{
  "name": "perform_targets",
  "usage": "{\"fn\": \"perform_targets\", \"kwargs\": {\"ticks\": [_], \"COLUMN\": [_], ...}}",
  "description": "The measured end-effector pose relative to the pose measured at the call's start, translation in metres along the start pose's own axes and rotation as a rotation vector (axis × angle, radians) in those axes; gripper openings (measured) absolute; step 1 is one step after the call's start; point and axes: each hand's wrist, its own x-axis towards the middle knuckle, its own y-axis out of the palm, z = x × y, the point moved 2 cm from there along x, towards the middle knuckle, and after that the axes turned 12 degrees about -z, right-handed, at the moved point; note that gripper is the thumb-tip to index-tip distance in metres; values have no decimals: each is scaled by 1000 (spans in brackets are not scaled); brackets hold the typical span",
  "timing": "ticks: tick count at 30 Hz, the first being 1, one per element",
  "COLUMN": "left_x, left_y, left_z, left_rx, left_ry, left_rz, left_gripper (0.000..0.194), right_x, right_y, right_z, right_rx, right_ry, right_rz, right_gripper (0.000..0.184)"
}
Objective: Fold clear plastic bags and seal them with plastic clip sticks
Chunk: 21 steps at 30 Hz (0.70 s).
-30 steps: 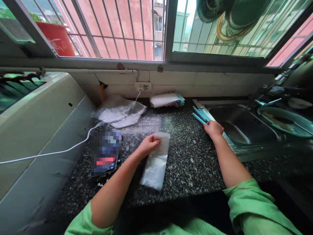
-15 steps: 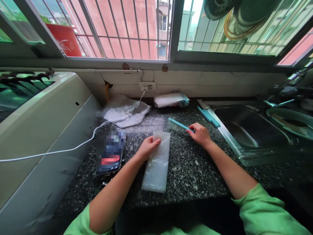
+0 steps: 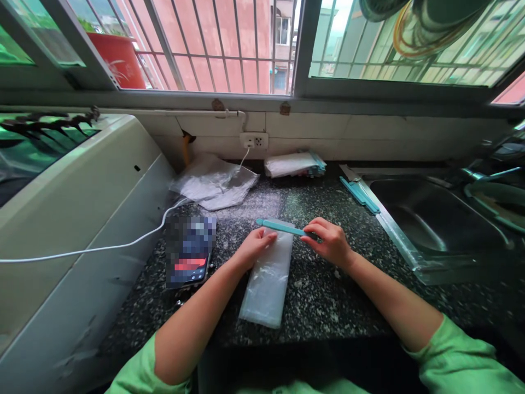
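My left hand (image 3: pixel 257 245) is closed on the upper left edge of a folded clear plastic bag (image 3: pixel 266 290), thumb on top, above the dark speckled counter. Between the fingers and thumb of my right hand (image 3: pixel 328 239) is a slim turquoise bag sealing clip (image 3: pixel 283 227). The clip lies across the top of the bag, its free tip near my left thumb; whether it touches the plastic I cannot tell. More turquoise clips (image 3: pixel 360 196) rest in a small pile by the sink's left edge.
Loose clear plastic bags (image 3: pixel 217 183) lie at the back left, and a bundle of bags with turquoise clips (image 3: pixel 294 164) sits against the wall. A phone (image 3: pixel 191 254) lies left of my forearm. A white cable (image 3: pixel 135 241) runs towards the socket (image 3: pixel 254 140). The metal sink (image 3: pixel 435 219) is right.
My right hand took one clip from the pile by the sink and carried it left to the top of the bag. My left hand has kept its hold on the bag.
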Motion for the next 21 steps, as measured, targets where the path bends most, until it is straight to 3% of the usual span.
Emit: {"fn": "perform_targets", "kwargs": {"ticks": [9,21], "left_x": [-1,-2], "left_y": [4,2], "left_z": [-3,-4], "left_rx": [27,69], "left_ry": [81,121], "left_rz": [-29,-28], "left_gripper": [22,18], "right_x": [-6,-6], "right_y": [9,9], "right_z": [1,0], "right_rx": [11,-21], "right_ry": [-46,-3], "right_rz": [12,98], "right_gripper": [24,30]}}
